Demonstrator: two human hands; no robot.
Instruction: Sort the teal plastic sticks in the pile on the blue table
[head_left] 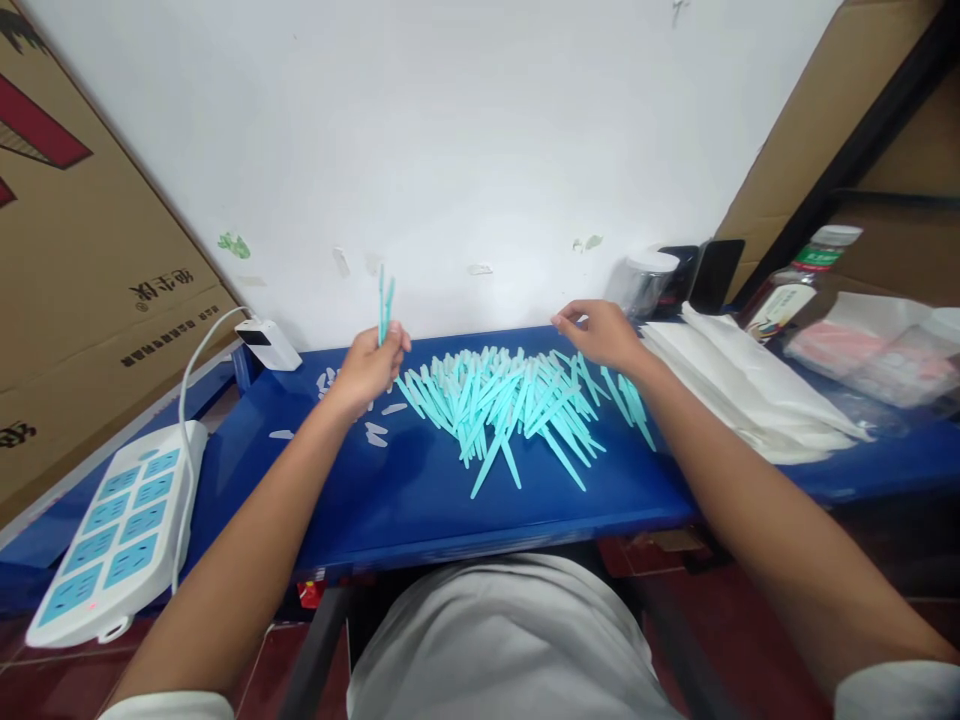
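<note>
The left hand [369,368] pinches two thin turquoise plastic sticks [382,315], pointing up. Between the hands, a big messy pile of flat turquoise sticks with pale ends [499,395] lies on the shiny blue table [360,510]. The right hand [600,332] is by the pile's far right side, fingers bent; I can't tell if they hold anything. Small cloudy-white flat pieces [376,435] lie near the left hand.

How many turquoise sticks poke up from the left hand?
2: one turquoise stick and, close beside it on the right, a second stick, both rising from the left hand. Its grip may hide more.
</note>
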